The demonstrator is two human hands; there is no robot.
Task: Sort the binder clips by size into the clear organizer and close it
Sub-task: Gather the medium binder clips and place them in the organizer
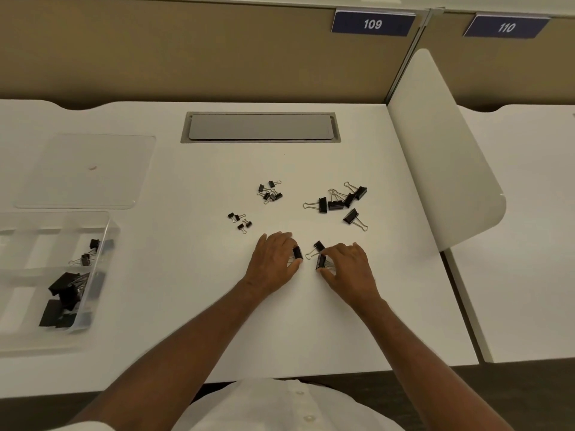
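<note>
Left hand [275, 258]: fingers curled down on the desk [217, 321], thumb and fingertips pinching one mid-size clip [297, 252] at its black body. Right hand [347, 265]: fingers bent, pinching a second mid clip [321, 262] by its wire handles; a third mid clip [318, 246] lies just beside the fingertips, touching or nearly so, cannot tell which.

Farther out, three loose groups sit on the desk: tiny clips [240, 220] up-left of the hands, small clips [270, 191] beyond them, larger clips [340, 200] up-right.

Organizer [102, 275] is well to the left at the desk edge, open; two clips in a rear compartment, a heap of the biggest ones in the front compartment. Its clear lid [87, 172] lies flat behind it, apart from it.

Judgement: step in hand is gathering the mid-size set. Do it well by collecting all three before travelling, gripping bodies rather than handles so they don't swing or spring loose. Drop them into an unused compartment, not onto the two sizes already filed. Keep the other piles undisturbed.
</note>
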